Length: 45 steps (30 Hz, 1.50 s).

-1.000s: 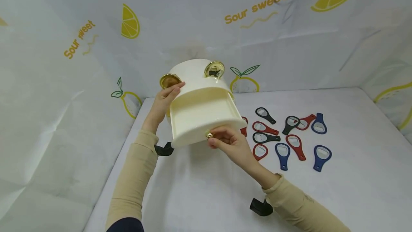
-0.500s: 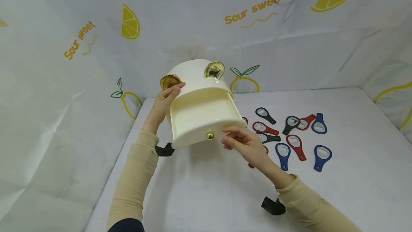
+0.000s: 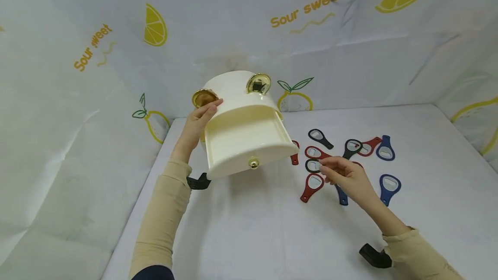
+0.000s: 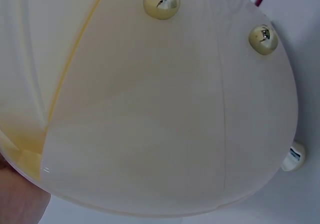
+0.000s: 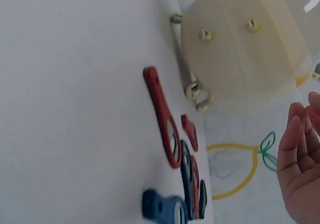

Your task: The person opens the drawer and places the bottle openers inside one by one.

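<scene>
A cream-white storage box with gold round ears stands tilted at the back of the table. Its drawer is pulled out, with a gold knob on the front; no contents show inside. My left hand holds the box by its left side, fingertips lying beside the left ear. In the left wrist view, the box's pale underside and gold ball feet face the camera. My right hand, holding nothing, hovers above the bottle openers, fingers loosely bent, covering several of them.
Red, blue and black bottle openers lie scattered to the right of the box, among them a red one, a blue one and a black one. Behind the white table hangs a lemon-printed cloth.
My right hand has let go of the drawer's gold knob and moved right, over the bottle openers. The left hand, box and pulled-out drawer stay as they were.
</scene>
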Available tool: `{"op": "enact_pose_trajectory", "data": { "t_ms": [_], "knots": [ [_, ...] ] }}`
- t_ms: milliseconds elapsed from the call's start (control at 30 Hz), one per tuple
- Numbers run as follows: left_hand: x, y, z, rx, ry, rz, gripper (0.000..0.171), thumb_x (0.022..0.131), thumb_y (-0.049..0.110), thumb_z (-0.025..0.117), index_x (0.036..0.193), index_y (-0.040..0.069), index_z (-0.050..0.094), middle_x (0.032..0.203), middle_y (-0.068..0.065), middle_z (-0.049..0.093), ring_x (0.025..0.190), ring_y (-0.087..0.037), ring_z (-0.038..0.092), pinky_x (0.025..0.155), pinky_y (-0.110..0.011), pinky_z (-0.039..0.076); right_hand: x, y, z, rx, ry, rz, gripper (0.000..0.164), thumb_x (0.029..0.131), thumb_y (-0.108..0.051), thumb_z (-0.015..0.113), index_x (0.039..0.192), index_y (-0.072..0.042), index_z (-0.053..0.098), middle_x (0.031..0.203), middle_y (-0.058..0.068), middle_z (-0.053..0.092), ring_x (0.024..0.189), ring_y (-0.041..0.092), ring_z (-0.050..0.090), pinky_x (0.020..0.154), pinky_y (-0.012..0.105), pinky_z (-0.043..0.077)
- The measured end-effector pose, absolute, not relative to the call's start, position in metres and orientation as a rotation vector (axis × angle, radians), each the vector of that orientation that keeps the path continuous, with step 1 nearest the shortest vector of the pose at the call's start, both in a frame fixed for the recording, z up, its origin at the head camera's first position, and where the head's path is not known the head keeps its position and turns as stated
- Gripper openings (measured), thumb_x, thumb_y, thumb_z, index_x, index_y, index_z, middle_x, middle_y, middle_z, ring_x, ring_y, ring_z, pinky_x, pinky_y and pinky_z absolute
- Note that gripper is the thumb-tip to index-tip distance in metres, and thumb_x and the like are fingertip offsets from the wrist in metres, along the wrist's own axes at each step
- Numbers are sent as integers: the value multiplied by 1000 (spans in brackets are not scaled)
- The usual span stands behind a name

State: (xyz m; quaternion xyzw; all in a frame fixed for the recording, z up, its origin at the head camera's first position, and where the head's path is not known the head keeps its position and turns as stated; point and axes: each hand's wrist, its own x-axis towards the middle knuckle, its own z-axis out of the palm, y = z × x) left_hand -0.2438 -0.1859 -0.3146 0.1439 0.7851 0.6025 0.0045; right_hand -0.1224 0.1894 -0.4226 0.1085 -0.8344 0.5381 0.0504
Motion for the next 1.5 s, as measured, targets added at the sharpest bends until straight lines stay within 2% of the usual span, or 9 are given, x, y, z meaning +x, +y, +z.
{"op": "enact_pose_trajectory", "data": {
  "t_ms": [200,300,433,667,1067,1300,1500],
  "knots": [
    [-243,-186,-314,436,2468,1889,39,97,32,49,131,16,54,143,0,46,136,-19,33,114,-41,23,-114,219,-437,133,-2792,1412,31,91,-33,60,108,-8,61,77,4,55,66,9,50,54,22,41],
    [-243,-186,-315,431,2472,1889,39,97,32,49,131,15,54,143,0,46,135,-20,34,113,-41,23,-112,225,-444,102,-2860,1301,28,88,-33,63,101,-8,61,73,3,49,64,7,44,51,23,35],
    [-242,-185,-315,434,2469,1897,39,97,31,49,131,14,55,143,-1,47,135,-20,34,113,-40,24,-111,228,-453,81,-2947,1208,33,84,-34,68,94,-7,54,72,2,45,62,8,40,51,23,33],
    [-243,-185,-316,443,2463,1904,38,97,32,49,130,15,55,143,-1,46,136,-20,33,113,-42,23,-105,230,-465,121,-3051,1006,40,76,-31,76,91,-3,52,66,0,43,58,10,37,51,23,29],
    [-244,-186,-319,459,2460,1907,40,96,33,49,131,14,55,143,-2,46,135,-21,33,113,-42,23,-97,242,-463,16,-3132,929,43,79,-25,72,99,9,55,74,5,49,67,17,44,57,27,34],
    [-243,-185,-319,464,2478,1892,40,96,34,49,131,15,55,143,-2,46,135,-22,35,113,-43,24,-96,248,-460,20,-3101,847,26,75,-19,72,86,4,66,73,5,58,67,17,49,57,29,38],
    [-242,-186,-317,440,2481,1876,40,96,36,49,132,18,54,144,-1,45,136,-18,31,113,-42,23,-95,252,-459,12,-3092,861,28,74,-21,72,87,3,67,74,3,63,69,15,52,60,29,42]
  ]
}}
